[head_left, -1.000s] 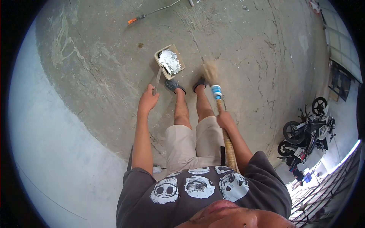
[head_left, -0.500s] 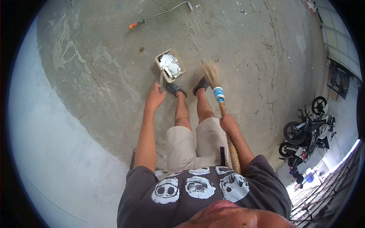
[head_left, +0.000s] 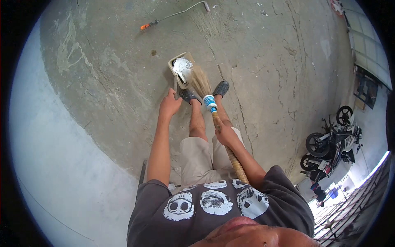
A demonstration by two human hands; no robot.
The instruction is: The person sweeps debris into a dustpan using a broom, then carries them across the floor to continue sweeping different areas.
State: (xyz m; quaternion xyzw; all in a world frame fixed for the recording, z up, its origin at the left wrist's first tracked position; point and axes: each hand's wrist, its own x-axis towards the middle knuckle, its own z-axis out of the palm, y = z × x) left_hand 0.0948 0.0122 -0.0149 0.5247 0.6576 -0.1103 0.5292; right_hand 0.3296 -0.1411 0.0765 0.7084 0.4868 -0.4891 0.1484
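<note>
Starting at the far left, a pale wall [head_left: 53,144] curved down the side of the frame, with the cracked concrete floor [head_left: 123,82] beside it. Up at the top, left of centre, a bent metal rod [head_left: 177,15] lay on that floor, orange at its left end. Below it came the left hand [head_left: 169,105], left of the middle, clamped on the handle of the dustpan, some of its fingers out of sight.

And there was the dustpan [head_left: 170,67], upper centre-left, down on the floor with its rim just above the left shoe [head_left: 188,96]. White flakes [head_left: 181,66] sat heaped inside it! Across to the broom [head_left: 210,101], right in the centre: it slanted up and to the left, its bristles fanned over the right side of the pan, partly covering the flakes; whether they touched, the view could not tell. Blue and white bands wrapped its neck.

The right hand [head_left: 225,132], just right of centre, had its fingers wrapped firmly round the broom's shaft, below those bands. The right shoe [head_left: 221,88] stood above it, right of the bristles. Then over at the right, motorcycles [head_left: 335,136] stood close together, and lower down a small, distant person [head_left: 317,192] appeared near the bright opening.
</note>
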